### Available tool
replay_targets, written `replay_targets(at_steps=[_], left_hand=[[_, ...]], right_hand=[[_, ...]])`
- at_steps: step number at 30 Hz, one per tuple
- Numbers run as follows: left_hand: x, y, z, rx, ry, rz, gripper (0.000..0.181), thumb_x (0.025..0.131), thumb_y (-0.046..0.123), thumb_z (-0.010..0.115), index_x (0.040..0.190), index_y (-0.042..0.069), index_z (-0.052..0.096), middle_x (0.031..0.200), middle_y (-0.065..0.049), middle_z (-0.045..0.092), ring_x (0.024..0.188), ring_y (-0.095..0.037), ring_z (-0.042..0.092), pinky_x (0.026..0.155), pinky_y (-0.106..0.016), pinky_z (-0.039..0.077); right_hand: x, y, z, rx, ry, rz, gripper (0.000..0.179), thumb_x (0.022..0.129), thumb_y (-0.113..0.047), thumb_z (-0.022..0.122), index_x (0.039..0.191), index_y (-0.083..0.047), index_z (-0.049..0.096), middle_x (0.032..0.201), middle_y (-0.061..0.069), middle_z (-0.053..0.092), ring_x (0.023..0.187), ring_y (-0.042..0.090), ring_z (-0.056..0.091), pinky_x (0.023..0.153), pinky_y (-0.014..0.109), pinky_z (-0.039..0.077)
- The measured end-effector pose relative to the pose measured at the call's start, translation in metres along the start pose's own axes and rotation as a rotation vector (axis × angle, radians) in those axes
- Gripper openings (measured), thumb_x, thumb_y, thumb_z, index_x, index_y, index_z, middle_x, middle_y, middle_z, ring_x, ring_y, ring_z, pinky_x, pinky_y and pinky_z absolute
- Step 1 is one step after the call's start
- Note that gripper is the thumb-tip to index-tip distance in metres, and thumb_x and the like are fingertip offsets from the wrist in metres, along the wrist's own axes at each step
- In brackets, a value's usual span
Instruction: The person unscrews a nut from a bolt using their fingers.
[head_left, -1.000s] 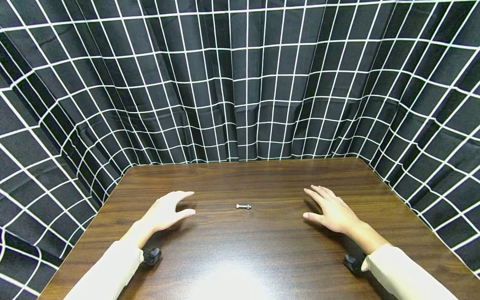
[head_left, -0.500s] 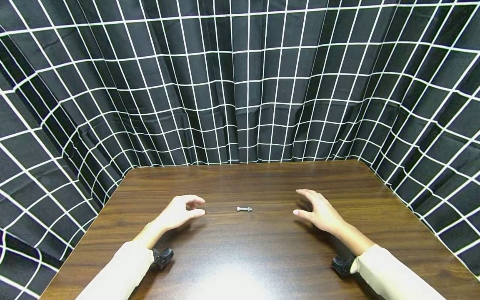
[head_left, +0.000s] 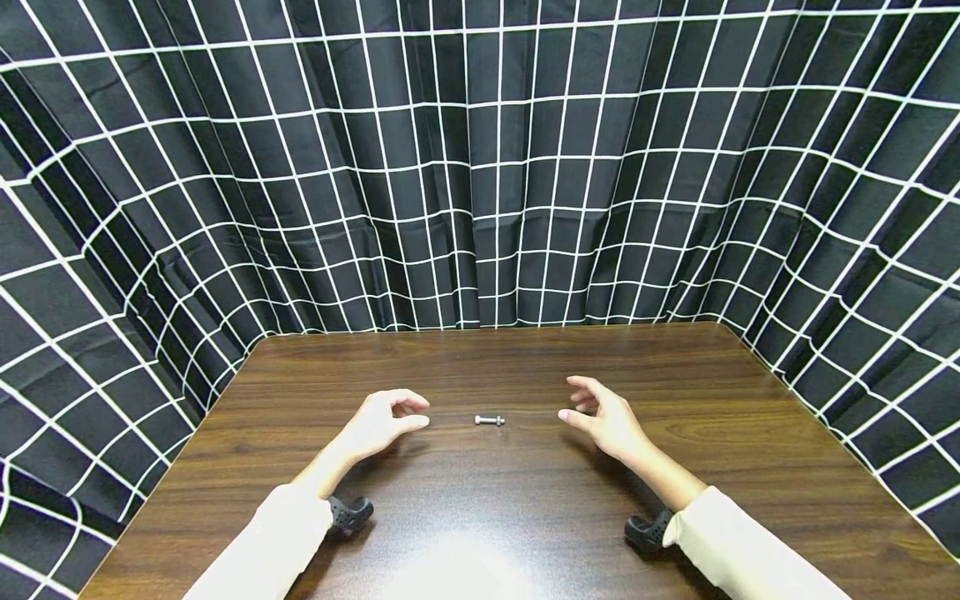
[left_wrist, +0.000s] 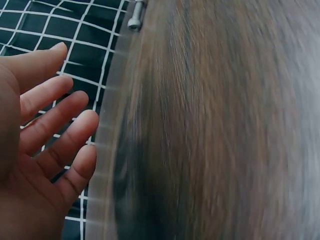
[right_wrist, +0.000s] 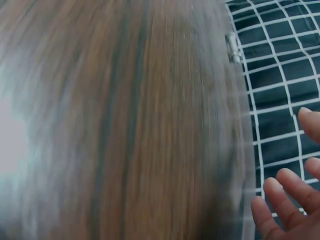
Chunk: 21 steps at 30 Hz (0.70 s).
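Note:
A small silver bolt with a nut [head_left: 490,421] lies on its side on the brown wooden table, its head toward the left. My left hand [head_left: 388,423] hovers to the left of it, thumb and fingers loosely bent and apart. To the right, and farther from the bolt, my right hand [head_left: 604,421] is held with its thumb spread from the fingers. Both palms hold nothing. In the left wrist view the bolt [left_wrist: 135,20] shows at the top beyond the thumb; in the right wrist view the bolt [right_wrist: 233,48] is blurred near the table's far edge.
The wooden table [head_left: 480,367] spreads under both hands, with a bright glare near its front. A black curtain with a white grid [head_left: 480,167] surrounds its back and sides. Black wrist devices [head_left: 351,515] sit at the cream sleeves [head_left: 262,533].
Both hands have moved inward toward the bolt from either side, their fingers bending a little more. The bolt stays in its place on the table.

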<state>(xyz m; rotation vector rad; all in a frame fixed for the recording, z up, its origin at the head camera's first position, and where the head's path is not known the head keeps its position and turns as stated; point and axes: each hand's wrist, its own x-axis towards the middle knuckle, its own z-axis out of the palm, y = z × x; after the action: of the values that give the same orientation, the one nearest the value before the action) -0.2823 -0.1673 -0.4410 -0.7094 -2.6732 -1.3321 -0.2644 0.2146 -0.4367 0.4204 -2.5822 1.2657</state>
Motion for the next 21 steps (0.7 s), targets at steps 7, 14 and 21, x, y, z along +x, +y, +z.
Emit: replay_targets(at_steps=[7,14,21], left_hand=[[0.007,0.005,0.011,-0.046,0.015,-0.03,0.023,0.085,0.015,0.074,0.105,0.005,0.071,0.09,0.0,0.071,0.069,-0.013,0.063,0.064,-0.027,0.048],[0.013,0.01,0.023,-0.074,0.05,-0.015,0.022,0.085,0.013,0.074,0.103,0.002,0.071,0.088,-0.003,0.071,0.065,-0.011,0.06,0.061,-0.026,0.047],[0.019,0.012,0.038,-0.15,0.027,-0.018,0.021,0.087,0.011,0.072,0.104,-0.001,0.069,0.091,-0.007,0.071,0.065,-0.021,0.066,0.059,-0.025,0.049]], right_hand=[[0.003,-0.008,0.014,-0.008,0.002,0.026,0.047,0.082,-0.016,0.077,0.124,-0.003,0.059,0.09,0.008,0.066,0.077,0.019,0.061,0.064,0.029,0.047],[0.005,-0.011,0.028,-0.012,-0.031,0.06,0.037,0.082,-0.016,0.077,0.113,-0.001,0.065,0.076,-0.001,0.062,0.064,0.014,0.055,0.055,0.026,0.042],[0.007,-0.018,0.043,-0.019,-0.038,0.08,0.031,0.08,-0.015,0.078,0.107,-0.003,0.069,0.075,-0.001,0.062,0.069,0.015,0.058,0.061,0.029,0.045]])
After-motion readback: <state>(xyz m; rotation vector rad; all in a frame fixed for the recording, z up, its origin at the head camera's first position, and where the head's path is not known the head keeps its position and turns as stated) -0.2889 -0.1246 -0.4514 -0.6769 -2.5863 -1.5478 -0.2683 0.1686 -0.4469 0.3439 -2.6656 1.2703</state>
